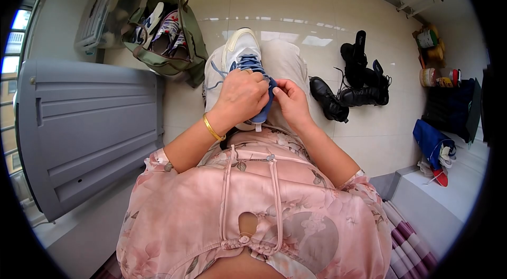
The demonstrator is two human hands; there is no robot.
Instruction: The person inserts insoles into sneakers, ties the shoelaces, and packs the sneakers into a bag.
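Note:
A white sneaker (242, 44) with blue laces and a blue collar rests on my lap, its toe pointing away from me. My left hand (242, 94), with a gold bracelet at the wrist, lies over the laces with its fingers curled on them. Beside the collar, on the right, my right hand (290, 100) pinches the blue edge or lace between thumb and forefinger; which of the two is too small to tell. A loose blue lace end hangs on the sneaker's left side.
A green bag (198, 41) holding several shoes stands at the upper left, beside a clear plastic box (108, 15). A large grey plastic panel (95, 131) is at left. Black boots (327, 99) and other black shoes lie on the tiled floor at right. A blue bag (429, 139) sits on a ledge.

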